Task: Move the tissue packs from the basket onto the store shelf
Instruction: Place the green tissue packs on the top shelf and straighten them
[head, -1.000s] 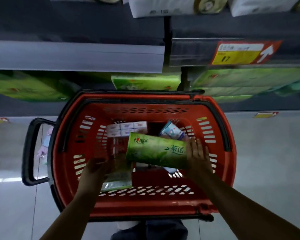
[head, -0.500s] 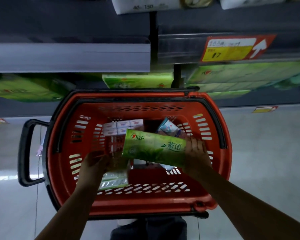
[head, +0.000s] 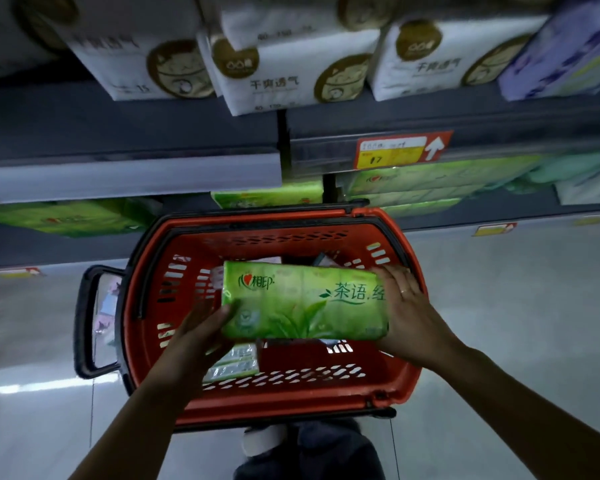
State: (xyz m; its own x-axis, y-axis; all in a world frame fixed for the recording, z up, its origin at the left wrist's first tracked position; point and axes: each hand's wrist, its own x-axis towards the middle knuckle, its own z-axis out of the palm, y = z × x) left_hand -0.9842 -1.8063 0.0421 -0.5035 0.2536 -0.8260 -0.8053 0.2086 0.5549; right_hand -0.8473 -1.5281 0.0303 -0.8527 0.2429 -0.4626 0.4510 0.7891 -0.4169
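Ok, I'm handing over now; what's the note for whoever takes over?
Left hand: grip on the left end of the green tissue pack.
Right hand: grip on its right end.
The pack is held above the red basket, not yet on the store shelf.
Smaller packs lie in the basket.
Left: shelve this pack, probably beside the matching green packs, then the rest.

Upper shelf (head: 129,133): white packs (head: 291,74) in a row. Lower shelf (head: 49,249): green tissue packs (head: 413,183). Pale floor (head: 516,306): red basket (head: 274,408) before the shelving.
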